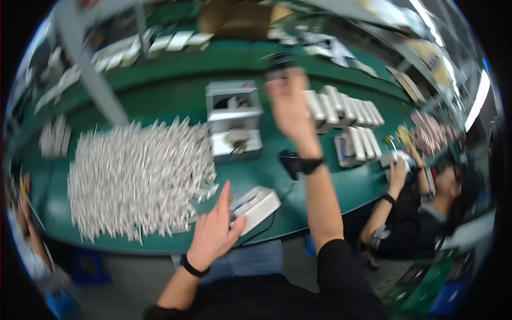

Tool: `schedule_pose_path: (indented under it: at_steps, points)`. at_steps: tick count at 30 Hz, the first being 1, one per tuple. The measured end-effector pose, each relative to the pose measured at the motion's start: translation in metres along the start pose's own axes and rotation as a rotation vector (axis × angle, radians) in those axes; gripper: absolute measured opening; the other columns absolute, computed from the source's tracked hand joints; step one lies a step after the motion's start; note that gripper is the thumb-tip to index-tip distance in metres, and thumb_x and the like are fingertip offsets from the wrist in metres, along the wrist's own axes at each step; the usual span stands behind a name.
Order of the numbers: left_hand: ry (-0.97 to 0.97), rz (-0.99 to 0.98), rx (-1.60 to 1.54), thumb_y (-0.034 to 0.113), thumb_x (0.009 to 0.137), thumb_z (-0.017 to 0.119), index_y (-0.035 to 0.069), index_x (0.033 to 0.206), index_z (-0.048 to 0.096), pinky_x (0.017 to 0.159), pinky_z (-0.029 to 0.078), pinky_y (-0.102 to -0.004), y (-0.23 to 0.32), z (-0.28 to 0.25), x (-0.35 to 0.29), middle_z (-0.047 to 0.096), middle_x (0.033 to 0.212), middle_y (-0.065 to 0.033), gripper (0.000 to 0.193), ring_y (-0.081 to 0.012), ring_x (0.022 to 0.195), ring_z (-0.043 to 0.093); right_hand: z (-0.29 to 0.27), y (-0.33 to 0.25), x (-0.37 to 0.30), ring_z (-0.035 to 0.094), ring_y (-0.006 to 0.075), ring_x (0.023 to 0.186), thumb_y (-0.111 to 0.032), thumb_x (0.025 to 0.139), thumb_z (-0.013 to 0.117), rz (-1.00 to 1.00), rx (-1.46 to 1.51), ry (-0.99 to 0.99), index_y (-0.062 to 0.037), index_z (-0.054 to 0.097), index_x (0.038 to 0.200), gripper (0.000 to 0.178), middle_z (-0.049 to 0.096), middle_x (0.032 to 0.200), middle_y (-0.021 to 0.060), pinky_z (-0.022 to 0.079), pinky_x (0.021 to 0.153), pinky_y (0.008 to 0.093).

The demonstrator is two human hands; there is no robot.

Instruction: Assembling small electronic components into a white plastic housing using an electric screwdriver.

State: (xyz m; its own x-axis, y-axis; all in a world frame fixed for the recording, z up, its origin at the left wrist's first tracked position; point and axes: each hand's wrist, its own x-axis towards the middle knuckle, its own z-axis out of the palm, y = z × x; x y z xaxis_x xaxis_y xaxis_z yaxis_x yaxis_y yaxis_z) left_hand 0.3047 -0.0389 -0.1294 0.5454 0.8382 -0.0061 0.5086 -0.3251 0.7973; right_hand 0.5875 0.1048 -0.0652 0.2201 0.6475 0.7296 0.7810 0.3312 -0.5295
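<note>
My left hand is at the near edge of the table, at the left end of a white plastic case. Its thumb presses the near side of the case while the index finger stretches along the other end; something blue shows inside the case. Reaching far across the table, my right hand is smeared by motion. A dark blurred object shows at its fingertips; whether the hand grips it I cannot tell. Beside my right wrist lies a black object on the table.
A broad pile of thin white pieces covers the table's left. Grey bins with small parts stand mid-table. Rows of white cases stand to the right. A co-worker handles a white piece at far right; another person's hand shows far left.
</note>
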Motion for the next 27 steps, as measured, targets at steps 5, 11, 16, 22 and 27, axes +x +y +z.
schedule_pose_path:
  at_steps: [5,11,16,22,27]
  points:
    - [-0.071,0.116,-0.128,0.041,0.108,0.052,0.004,0.169,0.015,0.071,0.06,-0.0412,-0.021,0.025,0.02,0.054,0.154,-0.0287,0.081,-0.0353,0.085,0.076,0.053,0.035,-0.008,0.06,0.0419,0.113,-0.02,0.102,0.067,0.037,0.238,-0.184,0.0032,0.054,0.14,0.046,0.061,0.121,0.025,0.049,0.101,0.0466]
    - [-0.197,-0.165,-0.572,0.05,0.116,0.025,0.01,0.171,-0.007,0.05,0.056,-0.026,0.004,0.049,0.022,0.049,0.159,-0.0227,0.075,-0.0248,0.07,0.075,-0.016,-0.004,-0.036,0.064,0.0359,0.106,-0.016,0.103,0.068,-0.081,-0.07,0.077,0.0009,0.058,0.139,0.041,0.064,0.119,0.0217,0.052,0.098,0.0425]
    - [-0.279,-0.278,-0.95,0.045,0.117,0.028,0.015,0.17,-0.016,0.054,0.059,-0.0289,0.016,0.085,0.049,0.027,0.171,-0.0247,0.075,-0.0264,0.074,0.076,-0.112,-0.041,-0.134,0.063,0.0156,0.076,-0.008,0.1,0.069,0.351,0.047,-0.124,0.0012,0.064,0.132,0.033,0.067,0.114,0.0137,0.054,0.066,0.0305]
    - [-0.145,-0.15,-0.896,0.032,0.116,0.04,0.015,0.169,-0.018,0.059,0.061,-0.0314,0.041,0.091,0.05,0.025,0.169,-0.0303,0.08,-0.0265,0.075,0.075,-0.105,-0.05,-0.205,0.061,0.0156,0.074,-0.01,0.091,0.08,0.571,0.138,-0.194,-0.0001,0.063,0.137,0.05,0.066,0.112,0.0111,0.053,0.064,0.0293]
    - [-0.064,0.257,-0.165,0.02,0.104,0.059,0.005,0.156,0.039,0.061,0.059,-0.0362,0.025,0.052,-0.012,0.051,0.149,-0.024,0.057,-0.0286,0.075,0.074,-0.09,-0.05,-0.205,0.061,0.0158,0.074,-0.011,0.081,0.088,0.517,-0.004,-0.202,0.0016,0.062,0.138,0.064,0.066,0.114,0.0105,0.054,0.064,0.0285]
